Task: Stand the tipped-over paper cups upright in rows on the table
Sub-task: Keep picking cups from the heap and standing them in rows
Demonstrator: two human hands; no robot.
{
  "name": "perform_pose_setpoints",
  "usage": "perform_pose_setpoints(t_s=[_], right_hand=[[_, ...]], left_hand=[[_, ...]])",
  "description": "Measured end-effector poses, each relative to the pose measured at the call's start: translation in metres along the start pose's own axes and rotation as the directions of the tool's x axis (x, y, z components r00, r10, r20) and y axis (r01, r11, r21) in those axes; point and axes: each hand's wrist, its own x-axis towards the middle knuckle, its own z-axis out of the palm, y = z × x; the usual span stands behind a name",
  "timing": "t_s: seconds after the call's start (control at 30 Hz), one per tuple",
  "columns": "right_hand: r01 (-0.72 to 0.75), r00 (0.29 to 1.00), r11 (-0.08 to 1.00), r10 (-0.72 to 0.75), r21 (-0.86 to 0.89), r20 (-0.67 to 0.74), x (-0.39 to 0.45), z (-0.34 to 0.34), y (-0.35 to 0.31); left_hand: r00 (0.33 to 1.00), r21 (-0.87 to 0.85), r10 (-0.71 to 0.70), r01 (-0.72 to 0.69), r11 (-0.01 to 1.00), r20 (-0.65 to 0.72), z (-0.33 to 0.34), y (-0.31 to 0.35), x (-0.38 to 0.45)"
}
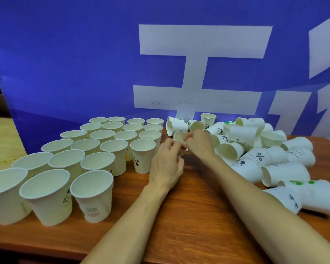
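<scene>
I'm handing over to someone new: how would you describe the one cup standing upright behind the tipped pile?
Start at the blue banner behind the table, then drop to the heap of tipped cups on the right. At its far edge, against the banner's white character, stands a lone cup: upright, mouth up, while its neighbours lie sideways.

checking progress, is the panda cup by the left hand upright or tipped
Upright: the panda cup stands on its base on the table, open rim facing up, at the right end of the standing rows.

both hands (181, 149) seemingly gripping one cup (180, 136), upright rows (103, 149) left
</scene>
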Motion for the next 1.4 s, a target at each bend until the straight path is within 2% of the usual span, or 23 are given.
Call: perform_pose_setpoints(t_s=[0.1,0.27,0.33,0.43,0.5,0.7,0.87,0.97,1.07,1.13,1.23,1.4], right_hand=[[0.014,1.0,1.0,-0.014,0.026,0.01,-0.009,-0.007,0.001],[0.007,0.999,0.993,-0.011,0.119,0.035,-0.02,-0.01,0.009],[0.003,0.998,0.984,-0.014,0.179,0.059,-0.023,-0.009,0.013],[-0.007,0.997,0.95,-0.019,0.312,0.08,-0.028,-0.006,0.016],[-0.02,0.998,0.902,-0.006,0.431,0.06,-0.032,-0.004,0.017],[-0.036,0.999,0.81,0.022,0.585,0.031,-0.036,-0.003,0.024],[-0.09,0.996,0.799,0.065,0.595,0.063,-0.039,-0.004,0.033],[0.003,1.0,0.824,-0.005,0.566,0.002,-0.045,0.0,0.027],[0.21,0.974,0.852,-0.142,0.48,-0.175,-0.053,0.003,0.021],[0.284,0.95,0.845,-0.183,0.454,-0.253,-0.059,0.004,0.018],[0.304,0.938,0.836,-0.179,0.456,-0.297,-0.066,0.004,0.016],[0.277,0.954,0.847,-0.188,0.453,-0.233,-0.072,0.006,0.016]], left_hand=[[1.0,0.062,-0.004,0.005,0.998,-0.011,-0.004,-0.001,0.0],[0.998,0.135,0.065,-0.063,0.989,-0.011,-0.007,-0.001,0.002],[0.992,0.149,0.128,-0.124,0.981,-0.012,-0.007,0.001,0.002],[0.966,0.173,0.247,-0.258,0.951,0.081,-0.003,0.003,0.0],[0.961,0.146,0.26,-0.272,0.951,0.093,-0.001,0.003,-0.004],[0.986,0.111,0.154,-0.159,0.981,0.058,-0.01,0.011,-0.003],[0.991,0.128,0.115,-0.124,0.984,0.07,-0.027,0.016,-0.006],[0.99,0.122,0.137,-0.141,0.982,0.045,-0.044,0.023,-0.02],[0.993,0.148,0.111,-0.115,0.982,0.038,-0.057,0.029,-0.033],[0.997,0.18,0.061,-0.07,0.981,0.057,-0.065,0.03,-0.038],[0.997,0.223,-0.037,0.022,0.975,0.066,-0.075,0.03,-0.045],[0.981,0.287,-0.184,0.159,0.945,0.062,-0.092,0.027,-0.055]])
